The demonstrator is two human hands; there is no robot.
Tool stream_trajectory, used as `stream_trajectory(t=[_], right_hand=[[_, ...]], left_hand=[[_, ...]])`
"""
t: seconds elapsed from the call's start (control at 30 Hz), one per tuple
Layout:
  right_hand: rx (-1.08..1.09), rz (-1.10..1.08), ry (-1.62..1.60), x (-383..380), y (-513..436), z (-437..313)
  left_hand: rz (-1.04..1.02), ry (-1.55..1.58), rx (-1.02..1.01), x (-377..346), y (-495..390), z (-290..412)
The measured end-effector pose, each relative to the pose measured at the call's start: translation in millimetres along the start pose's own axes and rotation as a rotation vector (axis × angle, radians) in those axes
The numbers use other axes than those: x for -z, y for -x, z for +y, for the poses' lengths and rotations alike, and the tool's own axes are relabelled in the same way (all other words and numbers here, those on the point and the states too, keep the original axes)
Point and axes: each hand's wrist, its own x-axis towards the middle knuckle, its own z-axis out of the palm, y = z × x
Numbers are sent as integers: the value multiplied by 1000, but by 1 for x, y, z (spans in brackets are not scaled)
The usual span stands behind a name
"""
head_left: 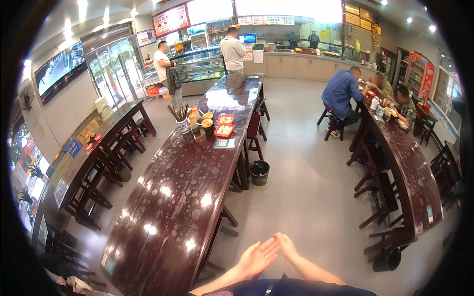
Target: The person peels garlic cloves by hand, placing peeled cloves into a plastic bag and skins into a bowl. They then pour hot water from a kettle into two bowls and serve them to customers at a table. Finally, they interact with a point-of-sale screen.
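At the bottom of the head view, my left hand (258, 258) is held palm up with its fingers extended and holds nothing. The fingertips of my right hand (286, 245) touch or nearly touch the left fingertips; no object shows in it. Both hands are in the air over the grey floor, right of a long dark red wooden table (174, 192). On that table stand a blue-and-white chopstick holder (183, 126), sauce bottles (194, 121), a dark pot with a yellow top (207, 126) and red trays of pale food, the nearer one (224, 130) beside a small card (224, 143).
A black waste bin (259, 173) stands beside the central table, near wooden stools (254, 129). Several people sit around the right-hand table (411, 155). Two people stand near the glass display counter (200, 66). Another table (85, 148) with stools runs along the left wall.
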Motion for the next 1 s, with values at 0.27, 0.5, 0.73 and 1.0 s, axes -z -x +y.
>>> stream_trajectory(t=[0.27,0.5,0.73,1.0], right_hand=[[-34,166,-1073,107,-213,-112],[176,466,-1060,259,-364,-178],[-162,311,-1298,379,-612,-166],[-483,-251,-826,446,-886,-292]], left_hand=[[-109,-411,-32,-66,-282,97],[-623,-1821,-519,-135,-506,168],[-750,-2144,-725,-156,-741,303],[-57,-2178,-1119,-252,-927,506]])
